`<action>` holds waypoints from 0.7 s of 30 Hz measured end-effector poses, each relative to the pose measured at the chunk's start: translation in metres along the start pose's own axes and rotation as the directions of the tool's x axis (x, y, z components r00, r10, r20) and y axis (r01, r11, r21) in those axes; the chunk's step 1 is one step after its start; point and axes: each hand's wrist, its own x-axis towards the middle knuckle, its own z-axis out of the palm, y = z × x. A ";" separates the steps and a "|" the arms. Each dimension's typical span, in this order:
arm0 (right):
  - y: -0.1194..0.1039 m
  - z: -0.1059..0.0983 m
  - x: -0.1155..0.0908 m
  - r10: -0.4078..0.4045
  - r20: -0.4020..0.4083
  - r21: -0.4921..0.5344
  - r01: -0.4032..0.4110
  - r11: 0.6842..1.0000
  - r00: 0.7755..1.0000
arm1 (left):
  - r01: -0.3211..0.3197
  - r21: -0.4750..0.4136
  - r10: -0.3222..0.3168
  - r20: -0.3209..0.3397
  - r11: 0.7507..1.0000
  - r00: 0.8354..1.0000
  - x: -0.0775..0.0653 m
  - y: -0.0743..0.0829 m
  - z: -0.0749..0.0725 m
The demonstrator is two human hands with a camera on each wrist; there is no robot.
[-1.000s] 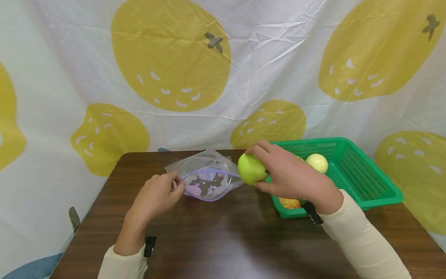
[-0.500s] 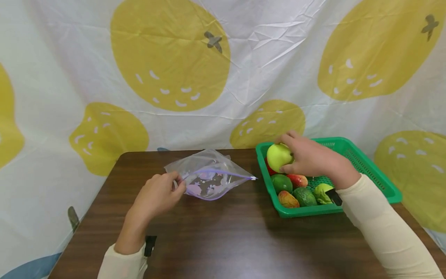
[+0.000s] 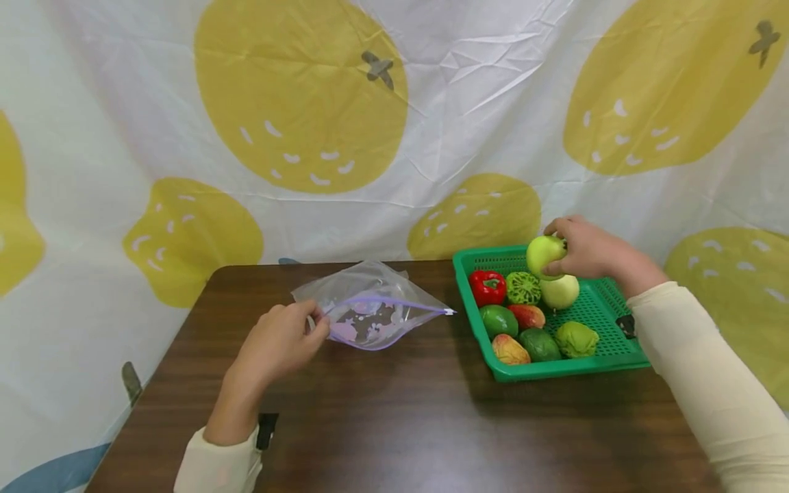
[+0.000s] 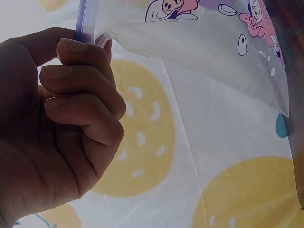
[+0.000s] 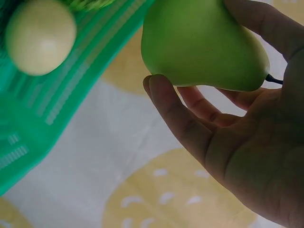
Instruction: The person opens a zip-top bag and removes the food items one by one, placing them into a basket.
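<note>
A green pear [image 3: 544,257] is held up by my right hand [image 3: 588,252] over the back of a green plastic basket [image 3: 573,368]. In the right wrist view the pear [image 5: 199,45] sits between thumb and fingers, its dark stem toward the palm. My left hand [image 3: 277,342] pinches the left corner of a clear zip bag [image 3: 360,329] lying on the table. The bag has a purple zip edge and pink cartoon prints, and its mouth gapes. In the left wrist view, thumb and forefinger grip the purple strip [image 4: 85,21] while the other fingers curl in.
Inside the basket lie a red bell pepper [image 3: 487,287], a green patterned ball [image 3: 523,287], a pale round fruit [image 3: 559,293], a small cabbage [image 3: 577,339] and several other fruits. The white slider [image 3: 450,311] is near the basket's left wall. A lemon-print cloth [image 3: 345,233] hangs behind the table.
My right hand has carried the pear from beside the bag's mouth rightward to above the basket's back. My left hand and the bag have stayed in place.
</note>
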 end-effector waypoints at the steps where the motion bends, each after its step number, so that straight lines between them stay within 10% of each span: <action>1: 0.006 0.000 0.001 0.004 -0.002 -0.008 -0.004 1.000 1.000 | 0.006 0.000 -0.006 0.003 1.000 1.000 0.000 0.000 0.001; 21: 0.089 0.004 -0.017 0.330 0.173 -0.087 -0.319 0.944 0.928 | 0.000 -0.008 0.000 -0.004 1.000 1.000 0.003 0.009 0.001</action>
